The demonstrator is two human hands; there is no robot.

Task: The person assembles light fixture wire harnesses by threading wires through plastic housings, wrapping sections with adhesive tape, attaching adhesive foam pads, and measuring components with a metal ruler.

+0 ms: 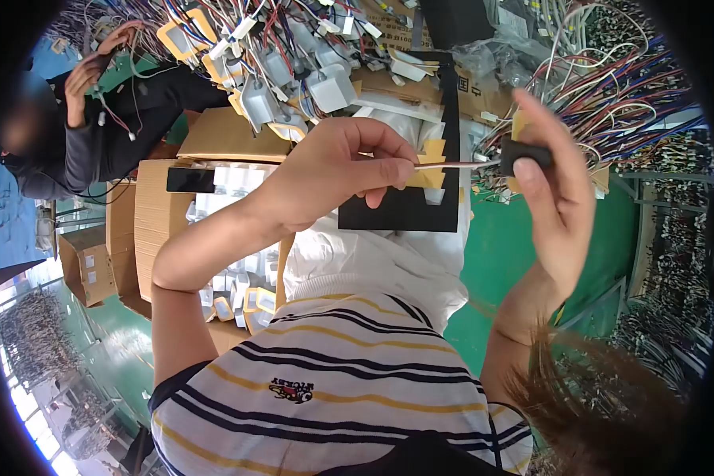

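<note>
My left hand (pixel 345 166) is closed, with thumb and forefinger pinching a thin cable (pixel 460 165) that runs level to the right. At the cable's other end, a small black foam-like piece (pixel 525 157) sits between the thumb and fingers of my right hand (pixel 562 198). Something yellow shows just behind that piece, partly hidden by the fingers. Below and behind my left fingers, a black sheet (pixel 397 220) lies over my lap, with yellow tape pieces (pixel 432 151) along it.
Bundles of wires with white and yellow-edged parts (pixel 331 87) hang ahead. More wires (pixel 619 103) spread at the right. A cardboard box (pixel 157 230) of white parts stands left of my lap. Another person's hand (pixel 83 79) handles wires at the far left.
</note>
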